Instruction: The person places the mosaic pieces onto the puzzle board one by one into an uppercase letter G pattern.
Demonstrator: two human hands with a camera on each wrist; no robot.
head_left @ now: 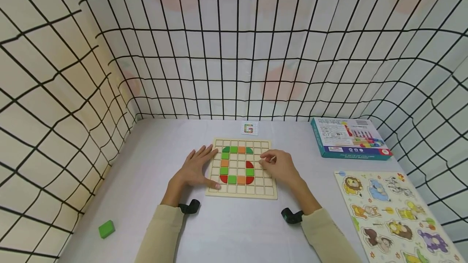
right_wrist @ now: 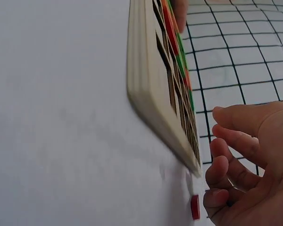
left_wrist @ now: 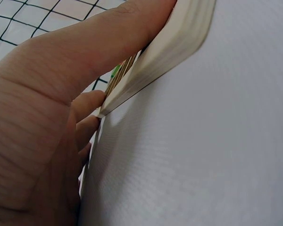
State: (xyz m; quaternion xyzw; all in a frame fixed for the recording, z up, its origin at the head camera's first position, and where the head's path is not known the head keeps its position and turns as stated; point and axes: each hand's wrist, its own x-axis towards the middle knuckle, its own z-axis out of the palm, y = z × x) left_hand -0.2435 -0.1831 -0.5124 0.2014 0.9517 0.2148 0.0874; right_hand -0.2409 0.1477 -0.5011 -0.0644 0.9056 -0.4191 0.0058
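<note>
A wooden grid board lies on the table, with green, orange and red tiles arranged like a letter G. Spread over the board's left edge, my left hand touches it with straight fingers and thumb. Over the right side of the board hovers my right hand; its fingers are loosely bent, thumb and index finger a little apart, with nothing visible between them. The right wrist view has a small red piece beside this hand. A small card with a matching G pattern lies behind the board.
A boxed toy set stands at the back right. Nearer on the right is an animal picture board. One green block sits at the front left. Black wire mesh borders the table's back and sides.
</note>
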